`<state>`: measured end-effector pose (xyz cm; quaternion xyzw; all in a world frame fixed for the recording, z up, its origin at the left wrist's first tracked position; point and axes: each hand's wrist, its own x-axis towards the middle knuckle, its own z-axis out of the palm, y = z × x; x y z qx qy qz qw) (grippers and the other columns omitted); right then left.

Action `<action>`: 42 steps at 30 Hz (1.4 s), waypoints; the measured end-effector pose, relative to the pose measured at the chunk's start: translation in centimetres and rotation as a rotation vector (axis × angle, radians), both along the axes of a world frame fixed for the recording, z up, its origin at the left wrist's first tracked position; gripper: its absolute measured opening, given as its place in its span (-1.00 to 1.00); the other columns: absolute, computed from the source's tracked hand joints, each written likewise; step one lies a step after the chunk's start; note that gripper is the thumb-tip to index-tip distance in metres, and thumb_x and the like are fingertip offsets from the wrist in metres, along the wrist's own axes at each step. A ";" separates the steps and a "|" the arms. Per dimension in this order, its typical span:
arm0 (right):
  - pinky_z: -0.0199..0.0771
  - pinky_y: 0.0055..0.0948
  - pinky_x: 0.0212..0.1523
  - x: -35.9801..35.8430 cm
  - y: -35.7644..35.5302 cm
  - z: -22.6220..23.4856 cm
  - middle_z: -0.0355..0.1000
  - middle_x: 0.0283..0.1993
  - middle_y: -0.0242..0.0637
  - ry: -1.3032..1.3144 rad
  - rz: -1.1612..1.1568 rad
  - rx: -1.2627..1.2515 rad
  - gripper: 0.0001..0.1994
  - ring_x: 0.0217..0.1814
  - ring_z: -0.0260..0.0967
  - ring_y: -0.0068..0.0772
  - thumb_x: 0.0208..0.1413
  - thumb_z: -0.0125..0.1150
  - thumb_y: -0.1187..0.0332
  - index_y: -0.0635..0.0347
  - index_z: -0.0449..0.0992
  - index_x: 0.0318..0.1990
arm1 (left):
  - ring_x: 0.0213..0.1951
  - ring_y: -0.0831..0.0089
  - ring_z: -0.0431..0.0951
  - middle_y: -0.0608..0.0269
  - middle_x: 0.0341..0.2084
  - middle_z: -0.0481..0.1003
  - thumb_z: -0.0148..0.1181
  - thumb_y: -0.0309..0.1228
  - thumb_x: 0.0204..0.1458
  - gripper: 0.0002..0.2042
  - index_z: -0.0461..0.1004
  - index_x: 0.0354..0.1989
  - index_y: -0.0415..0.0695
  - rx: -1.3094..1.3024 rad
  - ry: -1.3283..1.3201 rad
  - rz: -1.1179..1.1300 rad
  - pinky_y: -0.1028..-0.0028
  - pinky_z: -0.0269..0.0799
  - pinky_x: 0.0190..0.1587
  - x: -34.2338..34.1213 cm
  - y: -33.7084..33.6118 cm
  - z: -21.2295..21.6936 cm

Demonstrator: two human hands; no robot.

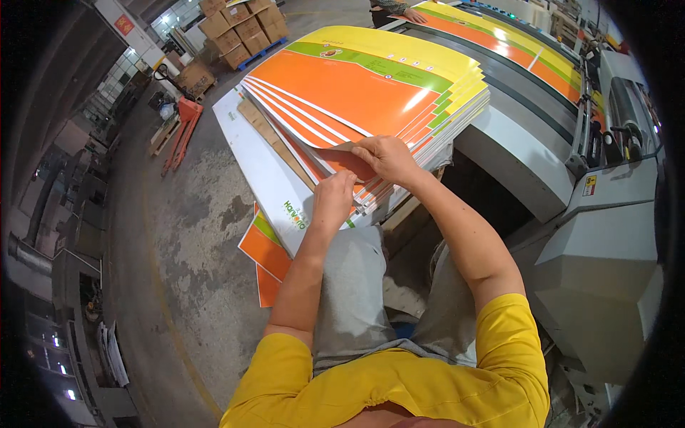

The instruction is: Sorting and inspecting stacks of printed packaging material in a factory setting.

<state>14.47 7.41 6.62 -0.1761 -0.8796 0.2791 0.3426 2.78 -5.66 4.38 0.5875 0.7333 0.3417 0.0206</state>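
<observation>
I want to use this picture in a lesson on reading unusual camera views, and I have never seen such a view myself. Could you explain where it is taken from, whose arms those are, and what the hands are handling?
There is no robot here. The camera sits on a person's head and looks down, so the two bare forearms coming in from the lower edge are that person's own. The wide lens bends straight edges near the rim.

In front of them lies a fanned stack of large printed sheets, orange, yellow and green. The left hand pinches the near edges of the sheets; the right hand presses on top and lifts a corner.

To the right stands a grey machine, with more of the same sheets lying on its bed. Another person's hand rests there at the top edge. A few loose sheets lie on the concrete floor.
</observation>
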 end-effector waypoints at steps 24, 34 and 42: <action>0.42 -0.27 -0.32 -1.1 -3.8 0.4 0.48 -0.39 -0.29 -0.172 -0.134 0.316 -0.77 -0.26 0.41 -0.23 -0.03 0.14 0.15 0.10 0.56 -0.46 | -0.26 0.28 0.50 0.00 -0.27 0.44 -0.08 -0.38 0.15 -0.74 0.31 -0.11 -0.34 0.505 -1.745 -0.069 0.34 0.48 -0.14 -0.2 -0.3 -1.6; 0.44 -0.26 -0.46 -1.8 -3.6 1.4 0.44 -0.48 -0.29 -0.271 -0.218 0.246 -0.83 -0.39 0.42 -0.21 -0.13 0.19 0.23 0.11 0.56 -0.48 | -0.21 0.30 0.52 0.03 -0.22 0.42 -0.01 -0.60 0.05 -0.59 0.13 0.07 -0.51 0.467 -1.617 -0.070 0.35 0.52 -0.08 0.2 -0.3 -1.7; 0.44 -0.29 -0.42 0.0 -2.0 0.5 0.47 -0.41 -0.28 0.122 -0.024 0.586 -0.84 -0.42 0.40 -0.20 -0.03 0.21 0.29 0.13 0.57 -0.33 | -0.29 0.40 0.51 0.10 -0.29 0.41 0.01 -0.61 0.03 -0.54 0.09 0.11 -0.50 0.440 -1.603 -0.072 0.38 0.59 -0.25 -0.2 -0.2 -2.1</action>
